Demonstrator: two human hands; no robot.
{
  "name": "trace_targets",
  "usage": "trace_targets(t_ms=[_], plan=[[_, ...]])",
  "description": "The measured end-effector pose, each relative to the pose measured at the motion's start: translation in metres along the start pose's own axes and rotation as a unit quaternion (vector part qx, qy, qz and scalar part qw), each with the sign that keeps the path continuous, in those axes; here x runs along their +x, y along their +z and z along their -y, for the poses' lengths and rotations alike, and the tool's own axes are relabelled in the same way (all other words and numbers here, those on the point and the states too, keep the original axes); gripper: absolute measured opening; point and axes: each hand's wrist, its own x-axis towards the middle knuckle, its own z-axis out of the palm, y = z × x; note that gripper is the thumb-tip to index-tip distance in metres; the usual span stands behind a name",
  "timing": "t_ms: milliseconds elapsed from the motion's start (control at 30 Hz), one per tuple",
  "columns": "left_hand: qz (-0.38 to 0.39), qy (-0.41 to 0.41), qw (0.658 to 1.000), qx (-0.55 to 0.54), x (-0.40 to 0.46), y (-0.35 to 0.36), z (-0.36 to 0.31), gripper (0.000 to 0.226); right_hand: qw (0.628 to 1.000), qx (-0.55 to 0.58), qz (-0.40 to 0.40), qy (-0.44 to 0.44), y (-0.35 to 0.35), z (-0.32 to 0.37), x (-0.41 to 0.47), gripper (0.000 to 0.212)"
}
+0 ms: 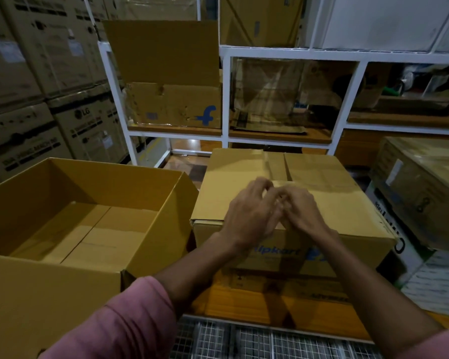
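A closed brown cardboard box (322, 203) with blue print on its front sits in the middle. Both of my hands are above its top near the front edge, close together and blurred. My left hand (252, 211) has its fingers curled inward, fingertips by the tape seam. My right hand (303, 211) is curled too, its fingers meeting those of the left hand. Whether either hand pinches tape or a flap is not visible. An open, empty cardboard box (145, 229) stands to the left, flaps up.
A white metal rack (226, 99) behind holds a worn box with a blue f logo (174, 104) and flattened cartons. Stacked appliance cartons (36, 99) fill the left wall. More wrapped boxes (423, 190) sit at the right. Wire mesh (257, 340) lies below.
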Motion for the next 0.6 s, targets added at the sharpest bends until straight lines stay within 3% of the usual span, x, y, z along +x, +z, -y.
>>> trace_targets(t_ms=[100,200,267,600], plan=[[0.073,-0.155,0.985,0.031,0.013,-0.001,0.020,0.038,0.989,0.082,-0.073,0.100,-0.014,-0.007,0.002,0.032],[0.234,-0.251,0.935,0.090,0.010,0.007,0.046,0.057,0.990,0.066,-0.007,0.124,-0.020,-0.013,0.004,0.049],[0.286,-0.286,0.909,0.100,0.006,0.013,0.058,0.066,0.991,0.000,0.048,0.123,-0.020,-0.017,0.005,0.055],[0.344,-0.345,0.864,0.128,0.014,0.037,0.105,0.078,0.954,-0.198,0.147,0.171,-0.036,-0.083,0.030,0.064]])
